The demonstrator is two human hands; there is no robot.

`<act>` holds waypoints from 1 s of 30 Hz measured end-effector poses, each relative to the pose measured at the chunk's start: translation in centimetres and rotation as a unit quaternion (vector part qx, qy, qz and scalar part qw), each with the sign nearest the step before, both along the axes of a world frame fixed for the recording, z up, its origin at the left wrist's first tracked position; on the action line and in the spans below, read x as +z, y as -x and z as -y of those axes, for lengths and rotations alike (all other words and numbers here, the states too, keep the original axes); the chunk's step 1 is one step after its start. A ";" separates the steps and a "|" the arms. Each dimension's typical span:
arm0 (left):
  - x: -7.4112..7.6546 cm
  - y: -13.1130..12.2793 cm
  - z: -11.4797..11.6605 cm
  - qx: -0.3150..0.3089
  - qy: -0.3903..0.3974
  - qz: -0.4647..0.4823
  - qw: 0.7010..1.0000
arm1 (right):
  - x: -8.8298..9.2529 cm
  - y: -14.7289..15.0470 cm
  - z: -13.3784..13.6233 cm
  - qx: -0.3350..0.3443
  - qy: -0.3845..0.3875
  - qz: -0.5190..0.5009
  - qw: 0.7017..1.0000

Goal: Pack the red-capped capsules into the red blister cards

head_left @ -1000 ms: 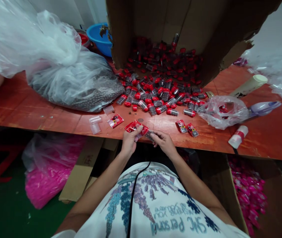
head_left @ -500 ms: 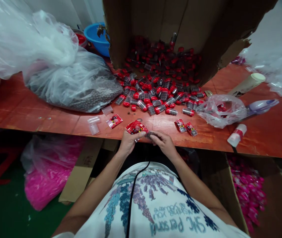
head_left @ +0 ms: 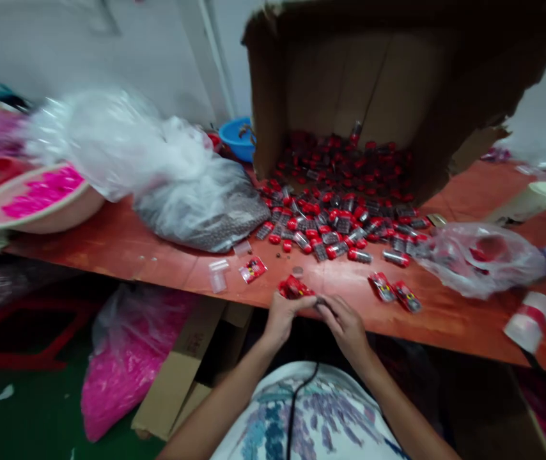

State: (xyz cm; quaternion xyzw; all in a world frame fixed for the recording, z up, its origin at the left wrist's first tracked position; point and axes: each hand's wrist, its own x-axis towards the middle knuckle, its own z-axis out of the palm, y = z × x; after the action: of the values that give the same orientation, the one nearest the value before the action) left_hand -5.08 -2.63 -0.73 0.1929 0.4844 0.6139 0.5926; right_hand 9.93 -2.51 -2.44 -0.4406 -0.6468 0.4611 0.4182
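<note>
Red-brown worktop [head_left: 124, 249] against white wall. Tipped carton [head_left: 373, 76] spills red-capped vials [head_left: 335, 223]. At the near edge, left hand [head_left: 280, 316] closed on red packets [head_left: 295, 289]; right hand [head_left: 344, 322] pinches something small, unclear.

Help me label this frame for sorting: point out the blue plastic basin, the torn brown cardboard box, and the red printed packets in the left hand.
Blue plastic basin [head_left: 236, 135], head view, on its rim.
Torn brown cardboard box [head_left: 388, 70], head view, inner back wall.
Red printed packets [head_left: 293, 287], head view, top of the bunch.
</note>
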 end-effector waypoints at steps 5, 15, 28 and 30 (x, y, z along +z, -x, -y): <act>0.0 -0.1 0.1 -0.021 0.000 -0.010 1.000 | -1.4 0.5 -0.3 -0.015 0.132 -0.063 0.989; 0.3 0.4 0.4 0.009 -0.004 0.024 1.000 | -0.3 0.8 -0.5 -0.019 0.124 -0.081 0.989; -0.1 -0.2 -0.3 -0.012 -0.033 -0.038 0.999 | -0.6 0.5 -0.1 -0.039 0.105 -0.087 0.990; 0.0 -0.4 -0.3 -0.014 -0.032 -0.016 0.999 | -0.9 0.6 -0.1 -0.038 0.169 -0.129 0.976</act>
State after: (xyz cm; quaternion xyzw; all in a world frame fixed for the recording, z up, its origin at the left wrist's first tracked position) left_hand -4.70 -2.38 -0.73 0.2288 0.4712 0.6174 0.5869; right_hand 9.38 -2.36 -3.37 -0.4661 -0.4823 0.6007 0.4350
